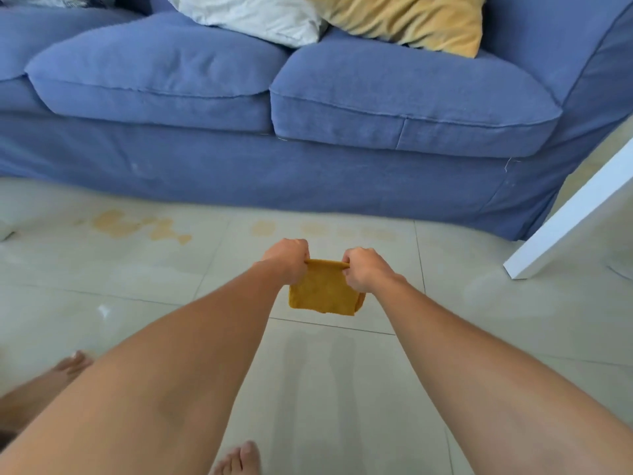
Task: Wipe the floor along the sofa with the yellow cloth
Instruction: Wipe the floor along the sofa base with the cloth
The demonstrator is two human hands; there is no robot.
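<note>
Blue sofa [308, 108] spans the far side; pale tiled floor [342, 389] below, with yellowish stains [137, 226] just in front of the sofa base. White table leg [568, 214] at right. Yellow cloth [323, 291] folded, hanging above the floor, held by its top edge. Left hand [287, 260] fisted on the left corner; right hand [366, 269] fisted on the right corner.

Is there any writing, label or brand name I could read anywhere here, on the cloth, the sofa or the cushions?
None: no words, numbers or signs show anywhere. The yellow cloth, the blue sofa, the white cushion and the yellow cushion are all plain.
</note>
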